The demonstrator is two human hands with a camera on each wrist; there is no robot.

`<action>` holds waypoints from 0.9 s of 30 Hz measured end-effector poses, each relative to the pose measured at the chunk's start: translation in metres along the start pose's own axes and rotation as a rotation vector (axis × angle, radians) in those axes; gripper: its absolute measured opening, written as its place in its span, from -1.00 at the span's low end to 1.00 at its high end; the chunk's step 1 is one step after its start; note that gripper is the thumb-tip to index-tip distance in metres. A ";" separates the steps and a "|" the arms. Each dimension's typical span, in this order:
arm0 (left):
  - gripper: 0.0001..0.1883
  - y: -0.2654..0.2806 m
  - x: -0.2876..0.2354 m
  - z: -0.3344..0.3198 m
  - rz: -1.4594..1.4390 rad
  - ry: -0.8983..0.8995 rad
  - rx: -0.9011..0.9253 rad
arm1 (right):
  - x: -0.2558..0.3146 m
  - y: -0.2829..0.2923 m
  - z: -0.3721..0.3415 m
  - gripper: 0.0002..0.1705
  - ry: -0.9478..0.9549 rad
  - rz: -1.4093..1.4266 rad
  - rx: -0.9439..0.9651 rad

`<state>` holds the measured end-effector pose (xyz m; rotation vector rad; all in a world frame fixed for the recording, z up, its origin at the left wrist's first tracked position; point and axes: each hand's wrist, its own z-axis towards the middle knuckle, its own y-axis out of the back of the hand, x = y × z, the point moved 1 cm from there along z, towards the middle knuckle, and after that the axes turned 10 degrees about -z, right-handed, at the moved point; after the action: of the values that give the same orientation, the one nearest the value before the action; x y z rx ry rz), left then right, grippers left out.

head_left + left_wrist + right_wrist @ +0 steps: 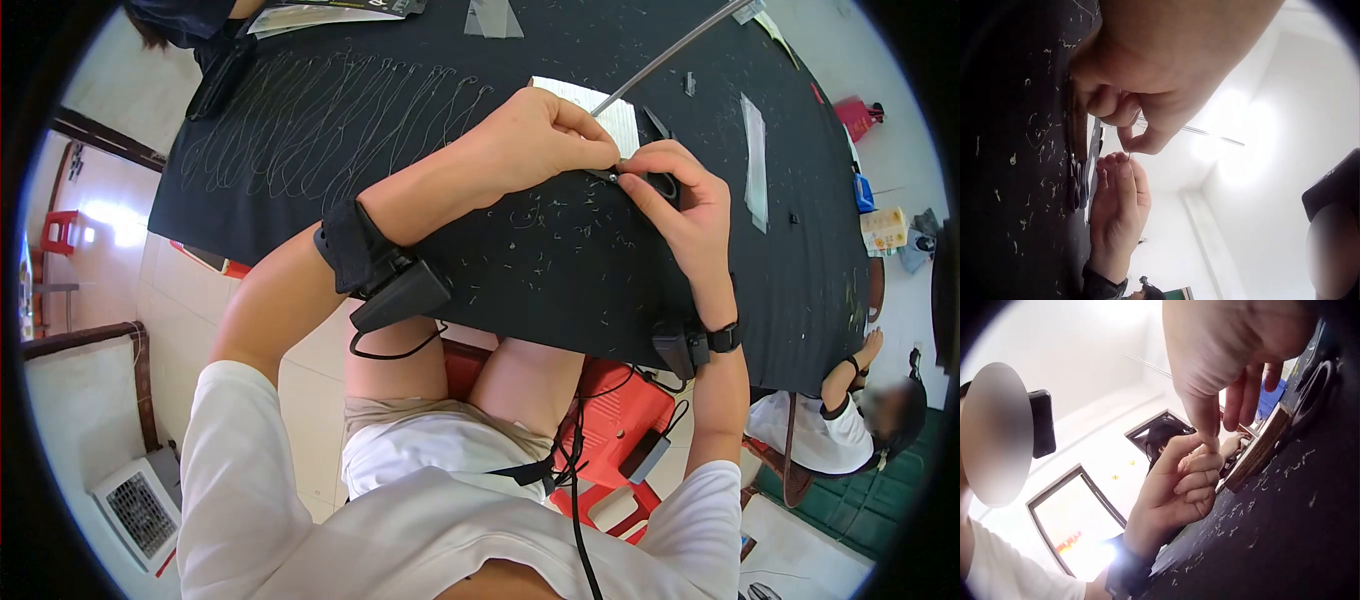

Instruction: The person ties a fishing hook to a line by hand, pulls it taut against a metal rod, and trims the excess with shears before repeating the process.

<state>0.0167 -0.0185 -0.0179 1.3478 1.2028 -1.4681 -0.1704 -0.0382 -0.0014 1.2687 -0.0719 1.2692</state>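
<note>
My left hand and right hand meet fingertip to fingertip close over the black-covered table. Between thumb and finger, each hand pinches a short, thin, dark strand, which spans the small gap between them in the left wrist view. Its exact kind I cannot tell, as fingertips cover most of it. Black-handled scissors lie beside the right hand, partly behind its fingers. Beyond the left hand sits a wooden block with a white ribbed top. A slim metal rod slants up from behind the left hand.
Many fine looped strands are spread across the table's left side. Small clippings litter the cloth. A clear plastic strip lies at right. Another person sits by the right edge. A red stool is below.
</note>
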 end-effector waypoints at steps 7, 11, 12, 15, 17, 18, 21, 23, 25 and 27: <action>-0.75 -0.001 0.000 0.000 -0.002 0.006 0.000 | -0.001 -0.002 0.000 -0.89 0.010 0.002 -0.019; -0.76 -0.002 0.001 0.000 -0.002 0.016 0.009 | -0.003 -0.001 -0.001 -0.89 0.002 -0.013 -0.056; -0.76 -0.002 0.000 -0.001 -0.001 0.017 0.011 | -0.003 -0.001 -0.001 -0.89 0.011 -0.022 -0.067; -0.76 -0.002 -0.004 -0.003 -0.041 0.089 0.046 | 0.002 0.000 0.000 -0.90 0.030 -0.031 -0.077; -0.76 -0.003 -0.002 -0.002 -0.077 0.102 0.059 | 0.001 0.000 0.000 -0.90 0.045 -0.058 -0.082; -0.76 -0.002 -0.002 -0.002 -0.076 0.102 0.060 | 0.000 0.000 0.000 -0.90 0.059 -0.085 -0.085; -0.76 -0.002 -0.002 -0.002 -0.095 0.116 0.073 | 0.001 0.001 -0.001 -0.90 0.054 -0.110 -0.081; -0.75 -0.003 -0.003 -0.002 -0.090 0.116 0.075 | 0.000 0.002 -0.001 -0.90 0.067 -0.127 -0.086; -0.75 -0.003 -0.003 -0.002 -0.091 0.118 0.079 | 0.000 0.002 -0.001 -0.90 0.081 -0.143 -0.090; -0.76 -0.004 -0.003 -0.002 -0.093 0.121 0.083 | 0.001 0.003 -0.001 -0.90 0.093 -0.169 -0.086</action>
<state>0.0141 -0.0156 -0.0147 1.4722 1.3091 -1.5346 -0.1726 -0.0378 0.0011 1.1167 0.0461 1.1651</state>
